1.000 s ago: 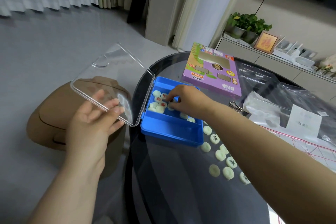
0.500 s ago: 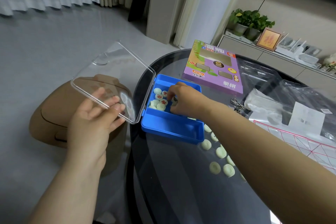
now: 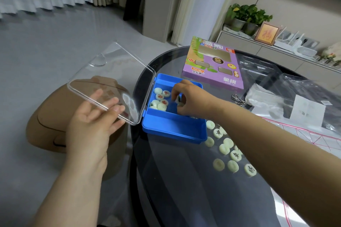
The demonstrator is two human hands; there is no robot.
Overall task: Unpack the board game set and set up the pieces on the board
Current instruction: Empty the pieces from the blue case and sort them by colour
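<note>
The right hand (image 3: 186, 97) is inside the blue box (image 3: 173, 127), thumb and fingers curled round white pieces (image 3: 178, 100). At least 1 shows between the fingertips, and there may be 2; the knuckles hide the rest. A second ago this hand lay flatter, fingers spread among the discs toward the box's 10 o'clock corner. It has since gathered, curled and risen a little off the box floor, so I judge a pick is made and a lift out is under way.

The left hand (image 3: 94, 116) has barely moved. Its straight fingers lie under the clear lid (image 3: 110, 81), seen through the plastic, propping it open at 9 o'clock of the box and out past the rim of the desk (image 3: 166, 180).

In the box a remaining cluster (image 3: 159, 100) of about 6 discs sits at the 9 o'clock side, some with red characters showing. The loose pieces (image 3: 228, 151) already taken out lie scattered on the glass at 4 o'clock of the box, partly under the right forearm. The board (image 3: 304, 134), a red-lined sheet, lies at 3 o'clock, well apart from the box, with no piece visibly on it. The purple carton (image 3: 212, 66) lies at 1 o'clock.

So unpacking looks well along but unfinished, and no piece has yet been set up on the board.
</note>
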